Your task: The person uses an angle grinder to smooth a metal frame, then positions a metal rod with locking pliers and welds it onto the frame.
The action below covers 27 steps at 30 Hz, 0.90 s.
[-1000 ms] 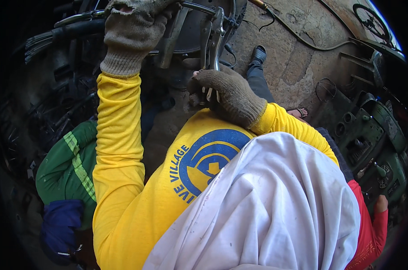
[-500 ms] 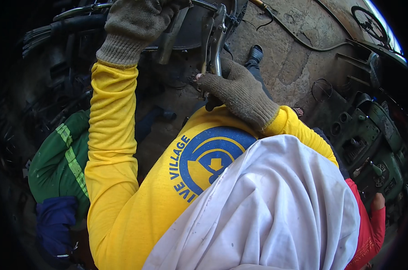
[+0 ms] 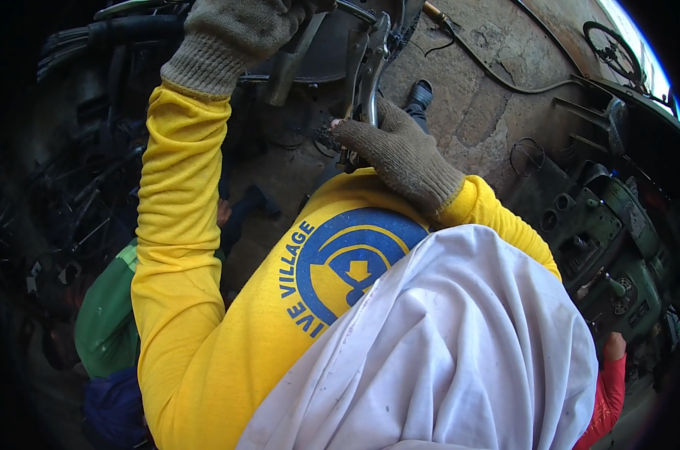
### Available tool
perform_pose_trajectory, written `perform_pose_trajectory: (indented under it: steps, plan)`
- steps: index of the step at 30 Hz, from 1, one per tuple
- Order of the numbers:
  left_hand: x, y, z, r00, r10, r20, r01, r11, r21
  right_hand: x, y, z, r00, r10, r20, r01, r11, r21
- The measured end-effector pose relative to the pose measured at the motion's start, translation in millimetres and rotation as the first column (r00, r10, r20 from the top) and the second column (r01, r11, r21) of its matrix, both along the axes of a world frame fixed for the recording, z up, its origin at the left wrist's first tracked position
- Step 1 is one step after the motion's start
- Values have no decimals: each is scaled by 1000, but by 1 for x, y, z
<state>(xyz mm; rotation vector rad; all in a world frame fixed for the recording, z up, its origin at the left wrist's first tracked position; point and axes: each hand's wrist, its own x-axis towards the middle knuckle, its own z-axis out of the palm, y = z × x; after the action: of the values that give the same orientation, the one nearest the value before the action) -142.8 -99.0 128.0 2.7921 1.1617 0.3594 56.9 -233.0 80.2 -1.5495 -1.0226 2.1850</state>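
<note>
My right hand [image 3: 400, 150], in a grey-brown knitted glove, is closed round the handles of silver locking pliers [image 3: 371, 79]. The thumb crosses toward the pliers, and its tip shows bare through the glove. The jaws point up toward the top edge, close to a curved metal rod [image 3: 355, 10]. Also gloved, my left hand [image 3: 242, 30] is bent closed at the top, beside that rod and a metal bar [image 3: 291, 64] that slants down. The picture's edge and the glove hide what its fingers hold.
A person in green [image 3: 107, 315] bends at lower left; a red sleeve [image 3: 608, 397] shows at lower right. A green machine [image 3: 610, 255] stands at right. A hose [image 3: 497, 71] crosses the concrete floor. Dark metal parts [image 3: 92, 187] crowd the left. White cloth [image 3: 445, 337] hangs before me.
The pliers' upper end has shifted slightly right, and my left hand has risen a little. The person in green has moved down and inward; the red-sleeved hand sits slightly lower.
</note>
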Motion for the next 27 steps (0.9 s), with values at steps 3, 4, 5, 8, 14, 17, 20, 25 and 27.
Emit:
perform_pose_trajectory:
  steps: [3, 4, 5, 8, 14, 17, 20, 25, 27]
  plan:
    - [-1, 1, 0, 1000, 4, 31, -2, 998, -65, 0, 2, 1, 1000, 13, 11, -13, 1000, 7]
    - [-2, 2, 0, 1000, 2, 4, -2, 999, -50, 0, 3, 2, 1000, 23, 3, -23, 1000, 1]
    - [-3, 1, 0, 1000, 3, -22, -4, 999, -36, 0, 4, 2, 1000, 22, 4, -22, 1000, 1]
    - [-4, 1, -1, 1000, 4, 6, -4, 999, -47, 2, 6, -2, 996, 92, -7, -92, 995, -44]
    - [-6, 4, -7, 1000, -16, 17, 16, 1000, -5, -2, 1, -5, 980, -78, -181, 54, 989, -135]
    - [-6, 2, -8, 999, -2, 51, 1, 1000, 15, -1, 1, -12, 994, 13, -104, -22, 996, -85]
    - [-8, 3, -11, 999, -11, 33, 9, 999, 51, 0, 1, -8, 998, 19, -55, -22, 998, -65]
    - [-9, 0, -14, 999, 9, 48, -11, 998, 61, -4, 10, 15, 999, 46, 8, -45, 995, -89]
    - [-9, 1, -14, 998, 8, 55, -11, 998, 62, -4, 3, -1, 998, -23, -64, 16, 994, -108]
